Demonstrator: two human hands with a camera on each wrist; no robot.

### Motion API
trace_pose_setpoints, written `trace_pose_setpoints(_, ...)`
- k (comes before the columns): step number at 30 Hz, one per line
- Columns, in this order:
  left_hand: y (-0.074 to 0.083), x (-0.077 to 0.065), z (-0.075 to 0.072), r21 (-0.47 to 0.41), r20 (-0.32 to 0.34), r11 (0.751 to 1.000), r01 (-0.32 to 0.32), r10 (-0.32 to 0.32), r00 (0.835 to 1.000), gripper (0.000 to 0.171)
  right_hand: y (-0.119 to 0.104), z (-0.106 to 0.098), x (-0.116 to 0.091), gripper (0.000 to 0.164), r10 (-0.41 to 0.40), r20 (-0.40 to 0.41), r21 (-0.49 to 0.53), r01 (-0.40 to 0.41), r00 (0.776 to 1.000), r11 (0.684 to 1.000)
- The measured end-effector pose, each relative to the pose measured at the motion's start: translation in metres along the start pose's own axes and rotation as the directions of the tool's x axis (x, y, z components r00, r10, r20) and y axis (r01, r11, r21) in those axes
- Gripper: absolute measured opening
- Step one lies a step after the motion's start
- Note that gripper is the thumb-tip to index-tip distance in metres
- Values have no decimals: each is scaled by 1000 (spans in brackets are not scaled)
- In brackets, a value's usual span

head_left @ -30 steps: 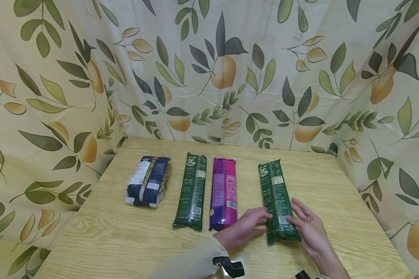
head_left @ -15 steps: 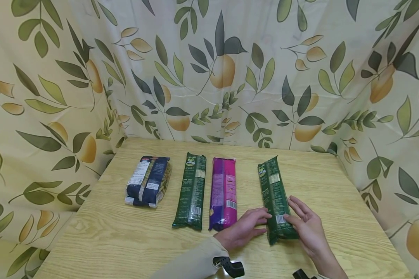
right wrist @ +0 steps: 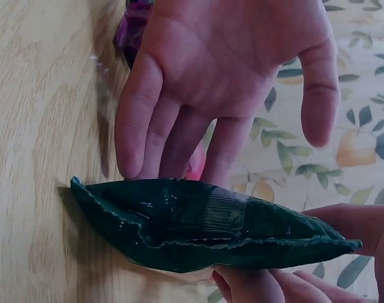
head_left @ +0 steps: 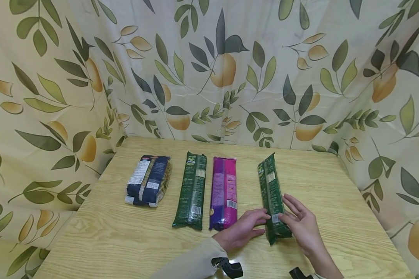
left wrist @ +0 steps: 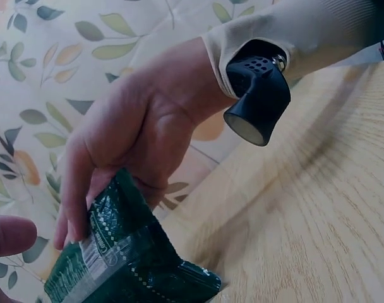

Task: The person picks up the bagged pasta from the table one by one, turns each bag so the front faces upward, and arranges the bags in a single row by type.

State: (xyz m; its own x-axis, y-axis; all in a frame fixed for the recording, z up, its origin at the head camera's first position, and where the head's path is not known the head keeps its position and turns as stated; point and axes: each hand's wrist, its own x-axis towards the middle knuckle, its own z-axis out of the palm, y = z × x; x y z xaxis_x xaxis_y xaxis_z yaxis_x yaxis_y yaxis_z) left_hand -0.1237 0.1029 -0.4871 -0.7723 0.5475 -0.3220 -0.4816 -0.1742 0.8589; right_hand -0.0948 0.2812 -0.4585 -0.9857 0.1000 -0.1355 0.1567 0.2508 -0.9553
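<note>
A green spaghetti pack (head_left: 273, 193) stands tipped on its left long edge at the right of the table, its right side raised. My right hand (head_left: 302, 224) pinches that raised side near the front end; in the right wrist view the thumb (right wrist: 353, 221) is over one face and the fingers (right wrist: 261, 284) are behind the other. My left hand (head_left: 244, 228) reaches in from the other side, its loosely bent fingers touching the pack's left edge low down. In the left wrist view the crimped front end of the pack is near the table.
Left of my hands lie a pink and purple pack (head_left: 224, 193), another green spaghetti pack (head_left: 191, 190) and a dark blue pasta bag (head_left: 148, 180). The pink and purple one is close by my left hand. A leaf-patterned curtain (head_left: 209, 77) surrounds the wooden table (head_left: 101, 240).
The green pack has turned up from lying nearly flat onto its left edge. My right hand has moved left with its raised side, while the left hand has stayed about where it was.
</note>
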Motion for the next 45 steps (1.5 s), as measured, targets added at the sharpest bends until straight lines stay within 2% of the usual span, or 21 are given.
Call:
trace_pose_setpoints(5,1,-2,-2,-11,10,1000,-3,4,1000,62,-4,4,-1,71,-20,20,-55,21,1000,998)
trace_pose_setpoints(12,1,-4,-6,-30,21,1000,-5,6,1000,58,-6,8,-1,74,-82,58,-70,86,995,994)
trace_pose_setpoints(21,1,-4,-10,-19,63,1000,-14,15,998,42,-9,13,-2,72,-127,79,-139,137,989,981)
trace_pose_setpoints(31,1,-5,-12,-41,47,999,-19,21,999,37,-9,18,-2,66,-152,113,-199,172,982,965)
trace_pose_setpoints(37,-2,-3,-12,-67,26,998,-21,23,999,24,-7,21,-2,61,-183,186,-162,214,965,963)
trace_pose_setpoints(40,-5,-2,-12,-84,33,996,-29,32,999,28,-6,24,-2,59,-181,197,-163,214,964,963)
trace_pose_setpoints(45,-8,0,-11,-100,28,994,-34,37,999,47,-3,27,-4,57,-175,183,-181,208,967,961)
